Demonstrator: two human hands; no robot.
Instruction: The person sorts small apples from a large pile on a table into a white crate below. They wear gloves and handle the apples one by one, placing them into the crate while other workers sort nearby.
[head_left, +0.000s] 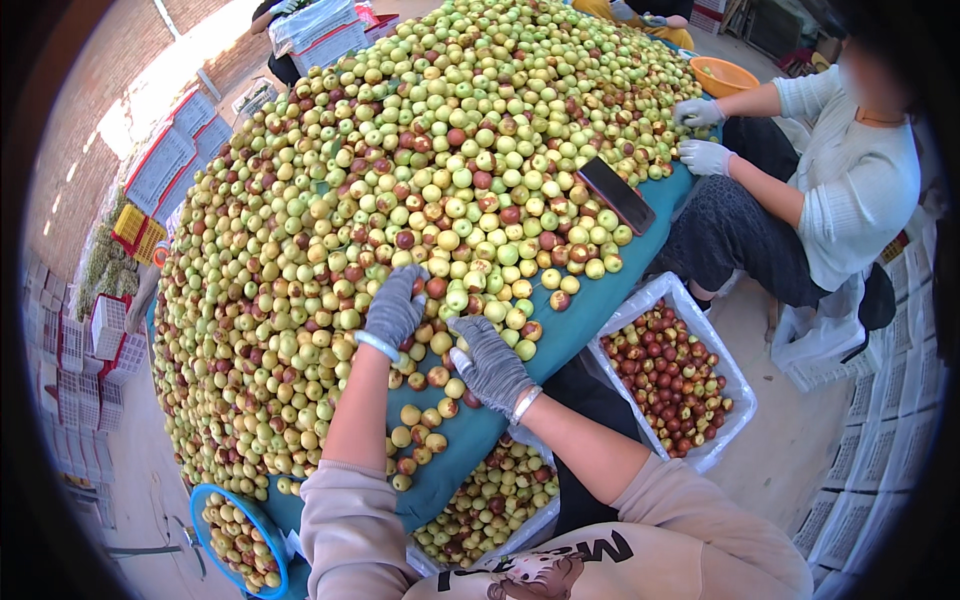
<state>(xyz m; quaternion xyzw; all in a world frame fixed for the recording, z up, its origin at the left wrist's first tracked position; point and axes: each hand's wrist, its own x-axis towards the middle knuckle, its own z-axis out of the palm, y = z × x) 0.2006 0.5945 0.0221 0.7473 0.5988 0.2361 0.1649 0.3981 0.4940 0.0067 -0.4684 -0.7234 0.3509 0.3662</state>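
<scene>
A large heap of green and reddish jujubes covers a table with a teal cloth. My left hand, in a grey striped knit glove, rests on the fruit near the heap's front edge, its fingertips beside a red jujube. Just to its right, my right hand, gloved alike, touches jujubes with its fingers bent. Whether either palm holds fruit is hidden. Several loose jujubes lie on the cloth below my hands.
Crates of mostly red jujubes and of mixed ones stand by the table, with a blue basket at lower left. A phone lies at the right edge. A co-worker's gloved hands touch the heap near an orange basin.
</scene>
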